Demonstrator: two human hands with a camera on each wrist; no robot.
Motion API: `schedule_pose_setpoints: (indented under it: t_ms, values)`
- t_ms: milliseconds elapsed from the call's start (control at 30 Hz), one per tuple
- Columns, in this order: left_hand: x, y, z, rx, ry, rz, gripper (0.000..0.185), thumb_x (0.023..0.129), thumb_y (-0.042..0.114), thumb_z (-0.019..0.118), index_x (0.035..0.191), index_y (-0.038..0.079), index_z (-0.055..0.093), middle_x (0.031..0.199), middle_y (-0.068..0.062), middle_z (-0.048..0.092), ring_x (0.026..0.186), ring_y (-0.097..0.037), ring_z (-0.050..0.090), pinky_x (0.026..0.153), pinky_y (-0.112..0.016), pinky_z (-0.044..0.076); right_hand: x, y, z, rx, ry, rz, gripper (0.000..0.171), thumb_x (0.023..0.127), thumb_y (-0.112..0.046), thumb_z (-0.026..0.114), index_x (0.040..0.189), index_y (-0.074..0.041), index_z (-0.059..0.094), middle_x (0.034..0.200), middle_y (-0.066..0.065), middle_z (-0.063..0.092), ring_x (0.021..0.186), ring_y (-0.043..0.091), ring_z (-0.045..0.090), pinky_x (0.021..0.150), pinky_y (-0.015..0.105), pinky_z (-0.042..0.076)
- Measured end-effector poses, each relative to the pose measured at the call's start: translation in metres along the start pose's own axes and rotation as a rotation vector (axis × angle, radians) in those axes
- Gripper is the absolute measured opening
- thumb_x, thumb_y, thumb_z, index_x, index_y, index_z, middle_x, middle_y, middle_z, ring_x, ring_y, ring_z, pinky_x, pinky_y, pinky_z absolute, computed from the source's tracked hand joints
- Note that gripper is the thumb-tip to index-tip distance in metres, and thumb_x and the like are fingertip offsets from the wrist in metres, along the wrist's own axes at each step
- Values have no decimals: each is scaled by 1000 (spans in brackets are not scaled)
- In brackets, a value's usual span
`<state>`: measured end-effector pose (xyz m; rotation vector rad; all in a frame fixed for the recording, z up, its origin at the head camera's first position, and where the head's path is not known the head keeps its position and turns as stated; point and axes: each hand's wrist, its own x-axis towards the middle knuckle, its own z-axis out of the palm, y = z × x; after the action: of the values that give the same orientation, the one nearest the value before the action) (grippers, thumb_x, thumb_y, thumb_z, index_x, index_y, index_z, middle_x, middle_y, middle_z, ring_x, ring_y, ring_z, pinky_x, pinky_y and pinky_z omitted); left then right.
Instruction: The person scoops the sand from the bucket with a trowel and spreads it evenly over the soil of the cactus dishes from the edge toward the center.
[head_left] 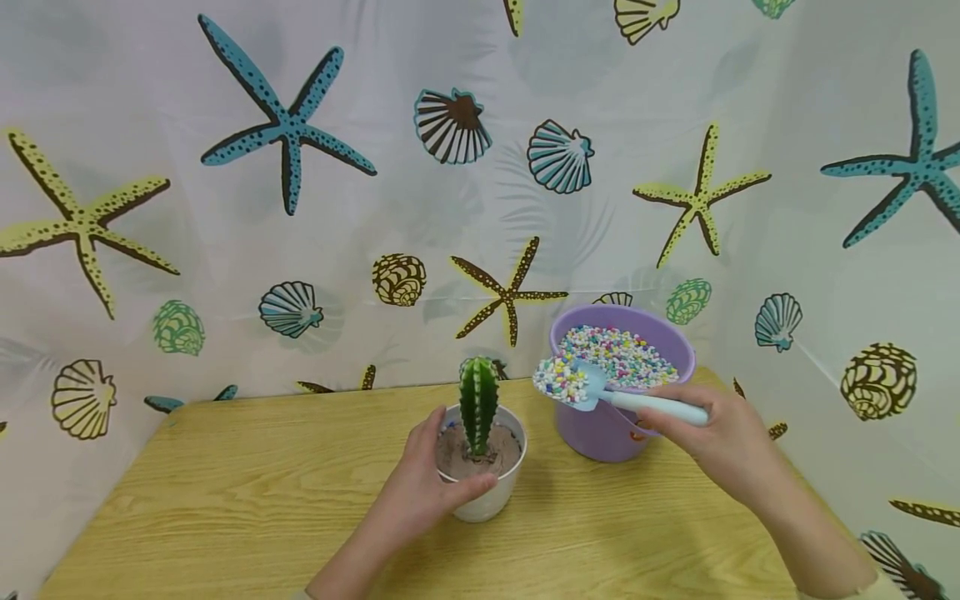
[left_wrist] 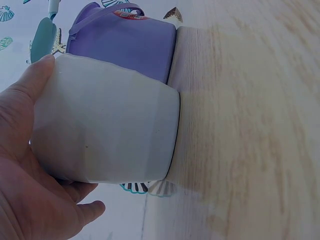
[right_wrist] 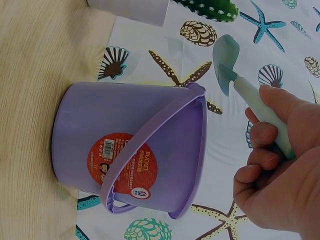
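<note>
A white pot (head_left: 483,492) with brown soil and a green cactus (head_left: 477,404) stands on the wooden table (head_left: 225,500). My left hand (head_left: 423,483) grips the pot's near left side, thumb on the rim; the left wrist view shows the pot (left_wrist: 105,127) wrapped by that hand (left_wrist: 30,165). My right hand (head_left: 712,437) holds a light blue scoop (head_left: 622,398) by its handle. The scoop's blade carries coloured pebbles (head_left: 558,379) and hangs between the pot and a purple bucket (head_left: 607,425). In the right wrist view the scoop (right_wrist: 235,80) and the hand (right_wrist: 280,175) are beside the bucket (right_wrist: 135,145).
The bucket is filled with several coloured pebbles (head_left: 618,350) and stands at the table's back right. A seashell and starfish patterned curtain (head_left: 300,208) closes in the back and both sides. The table's left half is bare wood.
</note>
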<state>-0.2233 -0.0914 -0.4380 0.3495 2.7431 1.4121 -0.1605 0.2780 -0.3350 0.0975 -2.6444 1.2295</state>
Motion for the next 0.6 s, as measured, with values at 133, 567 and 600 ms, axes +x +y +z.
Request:
schedule_pose_setpoints:
  t_ms: [133, 567, 600]
  values:
    - [0, 0, -1, -3, 2, 10, 130, 84, 65, 92, 176, 6, 20, 174, -27, 28, 152, -51, 43, 116, -71, 44, -3, 0, 4, -32, 11, -10, 34, 96, -59, 83, 120, -35, 85, 117, -6, 79, 101, 23, 63, 78, 35, 53]
    - [-1, 2, -1, -5, -7, -9, 131, 83, 67, 91, 176, 8, 20, 176, -25, 27, 154, -49, 41, 117, -71, 42, -5, 3, 22, 7, 17, -83, 21, 96, -47, 87, 111, -31, 86, 95, -5, 75, 80, 21, 60, 66, 31, 53]
    - [-1, 2, -1, -4, -7, -8, 131, 83, 68, 91, 176, 7, 20, 176, -25, 27, 154, -49, 41, 117, -71, 42, -6, 3, 23, 5, 16, -82, 21, 96, -48, 87, 110, -32, 86, 94, -5, 75, 80, 21, 60, 66, 32, 53]
